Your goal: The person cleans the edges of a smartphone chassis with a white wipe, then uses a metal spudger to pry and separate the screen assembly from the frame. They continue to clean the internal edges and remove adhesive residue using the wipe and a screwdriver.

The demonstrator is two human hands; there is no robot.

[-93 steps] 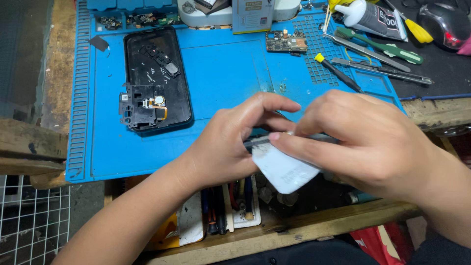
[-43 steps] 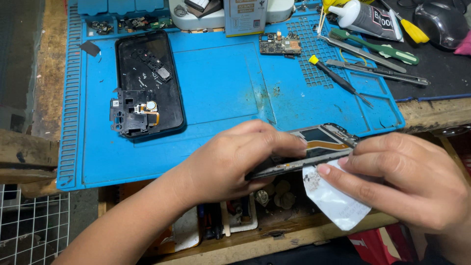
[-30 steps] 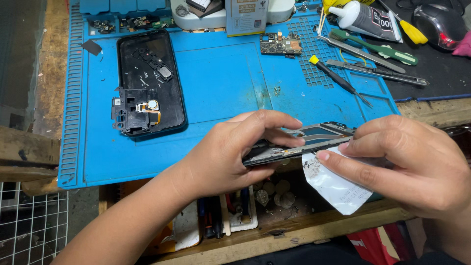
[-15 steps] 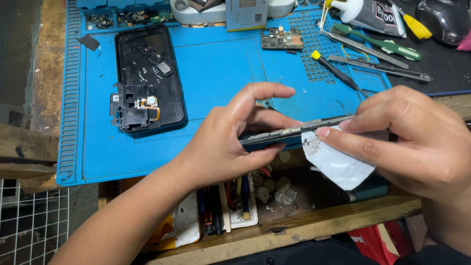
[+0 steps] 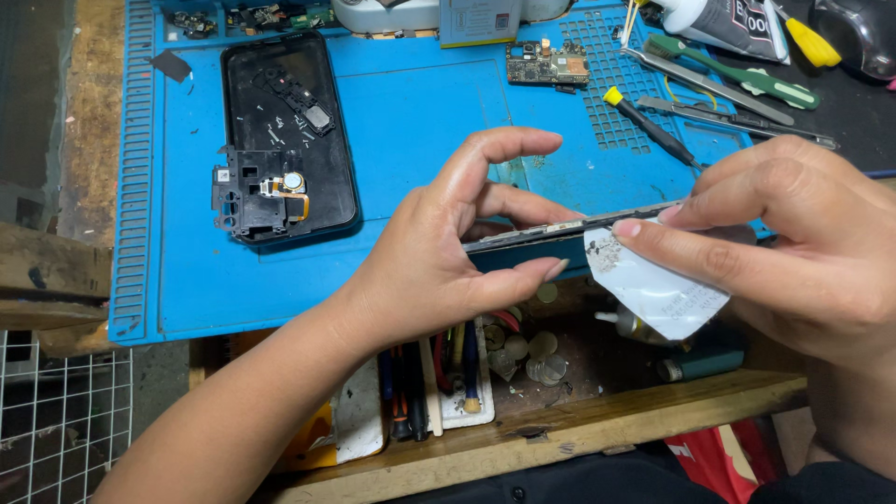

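Note:
My left hand (image 5: 439, 261) grips a thin phone frame (image 5: 551, 233) edge-on above the front of the blue work mat (image 5: 411, 103), thumb below and fingers on top. My right hand (image 5: 793, 233) holds the frame's right end and pinches a white, smudged wipe (image 5: 653, 285) that hangs under it. A black phone back cover (image 5: 280, 131) lies on the mat at the left, with a loose black camera bracket (image 5: 252, 196) resting on its lower part.
A small circuit board (image 5: 551, 65) lies at the mat's far edge. Screwdrivers (image 5: 653, 126), tweezers (image 5: 737, 112) and a glue bottle (image 5: 719, 19) sit at the right. An open wooden drawer (image 5: 523, 355) below the hands holds tools, coins and a lighter. A wire grid shows lower left.
The phone frame has turned from lying nearly flat to edge-on. My right hand with the wipe has slid up along its right end, and both hands sit slightly higher over the mat.

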